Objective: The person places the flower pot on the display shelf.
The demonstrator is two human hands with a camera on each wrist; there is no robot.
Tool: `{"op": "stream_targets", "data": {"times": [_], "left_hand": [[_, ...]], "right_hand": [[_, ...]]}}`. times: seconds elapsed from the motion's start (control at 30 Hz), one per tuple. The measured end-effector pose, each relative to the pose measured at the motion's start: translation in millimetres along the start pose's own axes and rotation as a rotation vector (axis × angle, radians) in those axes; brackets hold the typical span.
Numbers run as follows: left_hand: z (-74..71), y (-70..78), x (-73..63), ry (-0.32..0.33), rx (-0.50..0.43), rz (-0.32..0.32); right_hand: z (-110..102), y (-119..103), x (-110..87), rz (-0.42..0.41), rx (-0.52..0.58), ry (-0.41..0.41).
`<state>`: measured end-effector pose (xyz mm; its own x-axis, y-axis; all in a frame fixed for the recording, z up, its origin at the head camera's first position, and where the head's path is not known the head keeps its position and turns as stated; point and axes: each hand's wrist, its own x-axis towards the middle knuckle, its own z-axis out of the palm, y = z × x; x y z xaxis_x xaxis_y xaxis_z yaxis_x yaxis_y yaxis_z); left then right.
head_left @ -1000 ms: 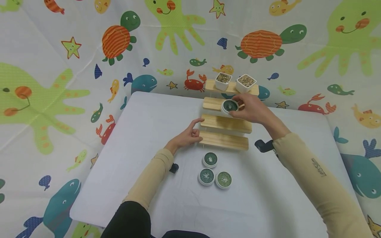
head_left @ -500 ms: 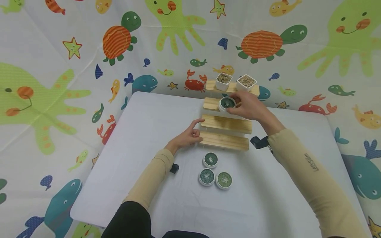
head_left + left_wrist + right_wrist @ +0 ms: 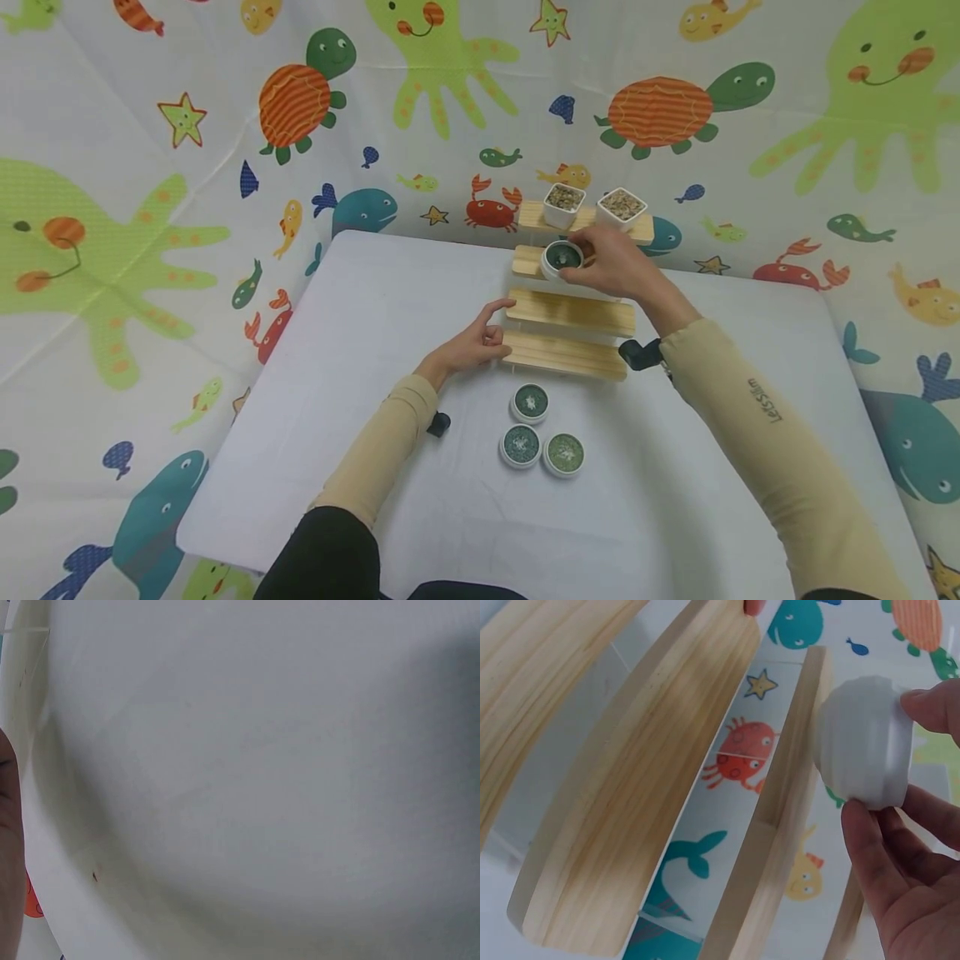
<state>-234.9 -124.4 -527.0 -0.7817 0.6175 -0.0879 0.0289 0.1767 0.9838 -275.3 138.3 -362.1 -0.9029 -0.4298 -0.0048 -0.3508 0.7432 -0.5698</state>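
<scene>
R hand (image 3: 615, 260) pinches white pot (image 3: 561, 259) by sides @ 2nd plank (image 3: 528, 261) from top; L hand (image 3: 467, 344) touching rack (image 3: 570, 312), thumb/index apart. Pot's prob light, stiff, kinda slick, so grip sides, keep lvl.

Soft, even light leaves a faint shadow (image 3: 663, 483) on the white surface (image 3: 375, 317), dim and blurred in the left wrist view.

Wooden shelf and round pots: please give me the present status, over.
Right grip holds round pot at second-from-top board, contact unclear. Left grip touches left end of wooden shelf. Nearby: two square pots on top board.
</scene>
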Motion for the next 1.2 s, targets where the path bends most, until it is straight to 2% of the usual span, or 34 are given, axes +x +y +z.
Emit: {"op": "stream_targets", "data": {"times": [0.4, 0.73, 1.2], "left_hand": [[-0.8, -0.9, 0.8, 0.001, 0.011, -0.004], [0.4, 0.0, -1.0, 0.004, 0.015, -0.010], [0.0, -1.7, 0.0, 0.002, 0.013, -0.005]], "right_hand": [[1, -5, 7.9, -0.009, -0.026, 0.002], [3, -7, 9.5, 0.028, -0.040, -0.009], [4, -3, 11.5, 0.049, 0.005, -0.011]]}}
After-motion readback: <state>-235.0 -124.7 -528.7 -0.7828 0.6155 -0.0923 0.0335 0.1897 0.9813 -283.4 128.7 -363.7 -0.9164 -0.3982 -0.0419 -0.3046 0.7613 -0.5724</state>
